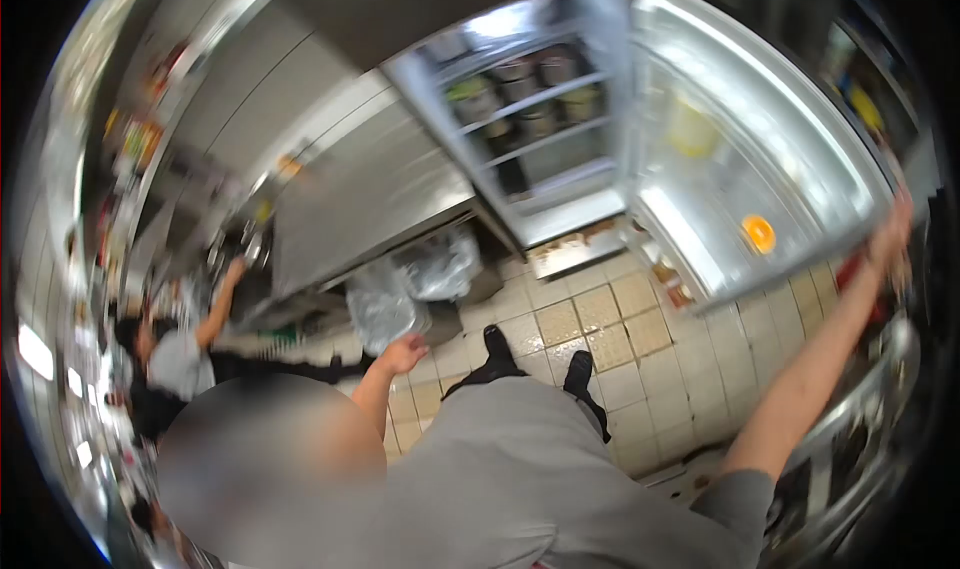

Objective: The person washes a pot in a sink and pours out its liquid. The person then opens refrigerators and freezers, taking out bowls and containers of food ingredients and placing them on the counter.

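Note:
An upright refrigerator stands in front of me, with its door (745, 184) swung wide to my right. My right hand (890, 239), at the end of a stretched arm, grips the door's outer edge; motion blurs its fingers. Near my left side hangs my left hand (402, 353), its fingers loosely bent and nothing visible in it. On the lit refrigerator shelves (540, 104) stand several containers, some dark and one with green contents. A yellowish container (692, 129) and a round orange item (758, 234) show at the door.
Left of the refrigerator runs a steel counter (365, 184); bins with clear plastic liners (385, 299) stand below it. Another person (185, 354) works farther left. Light floor tiles (600, 319) lie around my dark shoes. Metal equipment (840, 439) stands at my right.

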Demonstrator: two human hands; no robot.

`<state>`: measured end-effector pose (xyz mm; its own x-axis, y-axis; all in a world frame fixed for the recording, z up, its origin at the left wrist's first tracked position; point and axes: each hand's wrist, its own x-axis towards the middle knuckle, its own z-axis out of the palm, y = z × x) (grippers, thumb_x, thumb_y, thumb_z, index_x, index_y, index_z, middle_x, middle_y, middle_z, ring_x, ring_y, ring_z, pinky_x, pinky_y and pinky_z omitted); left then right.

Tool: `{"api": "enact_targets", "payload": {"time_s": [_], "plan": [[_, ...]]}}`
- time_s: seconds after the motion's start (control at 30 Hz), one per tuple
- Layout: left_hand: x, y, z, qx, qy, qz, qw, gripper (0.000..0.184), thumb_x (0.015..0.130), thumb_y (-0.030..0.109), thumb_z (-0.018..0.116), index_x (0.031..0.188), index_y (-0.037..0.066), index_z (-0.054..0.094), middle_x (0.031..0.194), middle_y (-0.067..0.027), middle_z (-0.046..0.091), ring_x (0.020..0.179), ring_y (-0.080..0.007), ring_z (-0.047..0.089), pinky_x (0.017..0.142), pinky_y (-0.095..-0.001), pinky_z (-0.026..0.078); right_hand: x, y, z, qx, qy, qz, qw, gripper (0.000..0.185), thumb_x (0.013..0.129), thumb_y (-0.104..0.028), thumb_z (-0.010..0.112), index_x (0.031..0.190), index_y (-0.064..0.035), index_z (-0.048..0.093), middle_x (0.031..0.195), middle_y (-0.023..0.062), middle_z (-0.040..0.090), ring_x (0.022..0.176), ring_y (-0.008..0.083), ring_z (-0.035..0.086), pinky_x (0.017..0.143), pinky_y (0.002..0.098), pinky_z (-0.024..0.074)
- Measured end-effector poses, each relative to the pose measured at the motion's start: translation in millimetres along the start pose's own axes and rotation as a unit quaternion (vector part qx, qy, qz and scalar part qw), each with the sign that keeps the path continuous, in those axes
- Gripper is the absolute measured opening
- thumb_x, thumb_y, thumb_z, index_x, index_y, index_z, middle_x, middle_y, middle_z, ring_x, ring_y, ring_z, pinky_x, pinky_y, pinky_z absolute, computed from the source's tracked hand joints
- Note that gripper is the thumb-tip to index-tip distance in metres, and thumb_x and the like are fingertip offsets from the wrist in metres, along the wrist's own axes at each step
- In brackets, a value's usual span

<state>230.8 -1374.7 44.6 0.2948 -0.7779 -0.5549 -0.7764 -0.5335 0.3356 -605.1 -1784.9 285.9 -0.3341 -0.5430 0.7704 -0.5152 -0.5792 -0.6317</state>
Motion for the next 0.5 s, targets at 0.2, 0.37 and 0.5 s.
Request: {"api": "enact_targets", "payload": {"time_s": [0.2,0.37,0.5], "plan": [[-27,-32,34,-0.104,0.040,-0.050,0.992,0.054,0.091,0.036,0.068,0.133,0.002,0.059,0.119,-0.0207,0.070,0.107,-0.0310,0.068,0.094,-0.0404,0.053,-34,-20,5,-0.026,0.049,0.004,0.998,0.041,0.109,-0.024,0.038,0.131,0.0036,0.058,0.130,0.0172,0.060,0.121,0.0295,0.055,0.107,0.0402,0.0399],[-83,-58,71,-0.053,-0.014,-0.183,0.982,0.059,0.091,0.045,0.062,0.134,0.005,0.060,0.124,-0.0239,0.067,0.112,-0.0339,0.066,0.098,-0.0389,0.051,-84,-94,28,-0.027,0.099,0.003,0.995,0.042,0.110,-0.026,0.036,0.128,0.0049,0.058,0.128,0.0173,0.059,0.116,0.0271,0.055,0.105,0.0373,0.0398],[-90,-146,126,-0.017,-0.265,-0.152,0.952,0.056,0.091,0.039,0.066,0.134,0.005,0.061,0.126,-0.0189,0.065,0.115,-0.0329,0.062,0.095,-0.0417,0.051,-113,-144,51,-0.004,0.124,0.030,0.992,0.045,0.108,-0.032,0.041,0.127,0.0048,0.057,0.121,0.0145,0.059,0.108,0.0227,0.055,0.098,0.0324,0.0409]]}}
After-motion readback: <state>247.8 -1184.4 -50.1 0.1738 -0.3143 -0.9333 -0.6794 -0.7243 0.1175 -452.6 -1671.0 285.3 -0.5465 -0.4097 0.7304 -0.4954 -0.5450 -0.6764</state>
